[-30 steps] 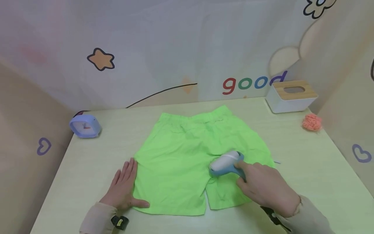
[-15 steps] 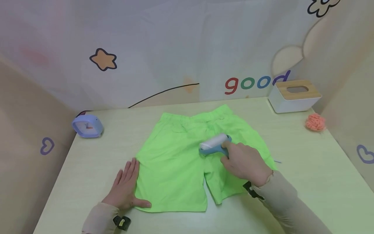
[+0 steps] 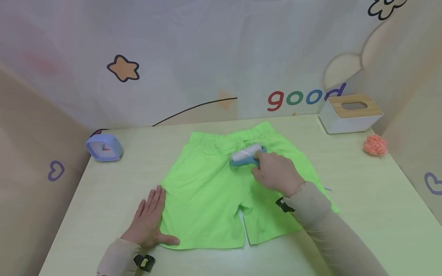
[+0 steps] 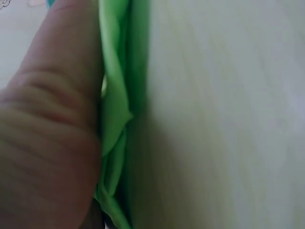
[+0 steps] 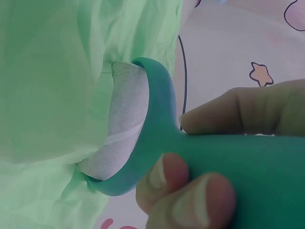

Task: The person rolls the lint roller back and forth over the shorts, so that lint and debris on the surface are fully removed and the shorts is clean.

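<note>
Bright green shorts (image 3: 203, 191) lie spread on the table, waistband at the far side. My left hand (image 3: 148, 220) rests flat at their left edge, fingers straight, thumb over the lower corner. In the left wrist view the thumb side of that hand (image 4: 52, 124) presses beside folded green cloth (image 4: 114, 129). My right hand (image 3: 277, 172) grips the blue handle of a lint roller (image 3: 246, 154), whose white roll lies against the shorts just below the waistband. Fingers (image 5: 186, 195) wrap the handle in the right wrist view, and the cloth bunches around the roll (image 5: 121, 119).
A blue clock (image 3: 104, 147) stands at the table's back left. At the back right is a white tissue box (image 3: 350, 119) with a wooden lid, a coral pompom-like ball (image 3: 375, 145) in front of it. A printed curtain (image 3: 190, 57) hangs behind the table (image 3: 373, 214).
My right hand has moved the lint roller from the crotch area up toward the waistband. The right leg of the shorts has shifted and creased along the way. My left hand stays put.
</note>
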Demonstrator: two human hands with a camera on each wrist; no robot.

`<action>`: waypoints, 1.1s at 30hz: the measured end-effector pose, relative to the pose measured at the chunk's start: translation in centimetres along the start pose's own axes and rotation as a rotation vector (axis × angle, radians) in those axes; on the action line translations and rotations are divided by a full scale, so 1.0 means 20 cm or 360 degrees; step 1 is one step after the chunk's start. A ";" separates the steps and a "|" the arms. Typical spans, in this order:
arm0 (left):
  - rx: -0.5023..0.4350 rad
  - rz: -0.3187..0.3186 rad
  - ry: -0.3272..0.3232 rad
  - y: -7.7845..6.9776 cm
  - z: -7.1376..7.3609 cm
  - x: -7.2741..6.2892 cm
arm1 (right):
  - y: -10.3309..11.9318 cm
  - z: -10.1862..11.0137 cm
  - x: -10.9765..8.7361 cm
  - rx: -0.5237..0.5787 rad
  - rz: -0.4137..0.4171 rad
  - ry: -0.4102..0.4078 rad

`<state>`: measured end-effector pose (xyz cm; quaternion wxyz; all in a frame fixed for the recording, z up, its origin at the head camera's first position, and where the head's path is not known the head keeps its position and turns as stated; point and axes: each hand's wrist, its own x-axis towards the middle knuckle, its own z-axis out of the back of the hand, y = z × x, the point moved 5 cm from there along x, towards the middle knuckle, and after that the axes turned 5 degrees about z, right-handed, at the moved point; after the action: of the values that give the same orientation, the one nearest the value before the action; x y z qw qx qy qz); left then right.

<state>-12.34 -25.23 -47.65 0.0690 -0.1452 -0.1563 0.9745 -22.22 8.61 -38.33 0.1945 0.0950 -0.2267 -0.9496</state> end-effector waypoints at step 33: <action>0.0046 0.0000 -0.0006 -0.02 0.01 -0.01 | -0.12 -0.05 -0.42 -0.0084 -0.0070 -0.0118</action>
<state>-12.27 -25.03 -47.27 0.0707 -0.1425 -0.1422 0.9770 -15.23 13.66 -39.52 0.1675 0.0597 -0.2064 -0.9622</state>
